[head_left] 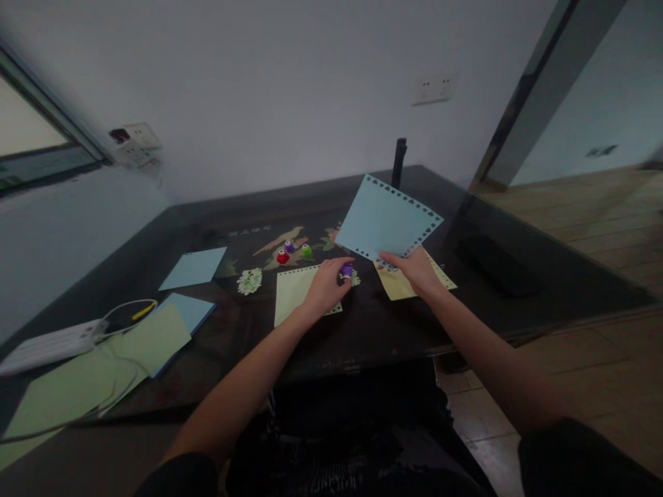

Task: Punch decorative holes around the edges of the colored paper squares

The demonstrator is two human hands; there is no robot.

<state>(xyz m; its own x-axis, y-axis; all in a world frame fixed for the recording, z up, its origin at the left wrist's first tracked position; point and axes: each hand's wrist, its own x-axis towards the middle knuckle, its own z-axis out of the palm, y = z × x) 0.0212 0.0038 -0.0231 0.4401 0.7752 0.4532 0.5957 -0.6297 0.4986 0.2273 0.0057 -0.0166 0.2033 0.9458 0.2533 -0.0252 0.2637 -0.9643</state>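
Observation:
My right hand [411,269] is closed on the lower edge of a light blue sheet of paper [388,219], raised and tilted above the table. Small shaped holes run along several of its edges. Between the thumb and fingers of my left hand [326,284] is a small purple craft punch [347,270]. Beneath that hand lies a pale green sheet [293,293] with punched edges. A yellow punched sheet [396,284] is partly hidden under my right hand. Farther back stand three more punches: red [282,257], purple [289,246] and green [307,252].
A pile of cut-out bits [249,281] lies left of centre. Loose blue paper [194,268], stacked green sheets [150,338] and a white power strip [52,345] with a cable occupy the left. At right is a dark flat object [497,264]; a black upright object [398,162] stands behind.

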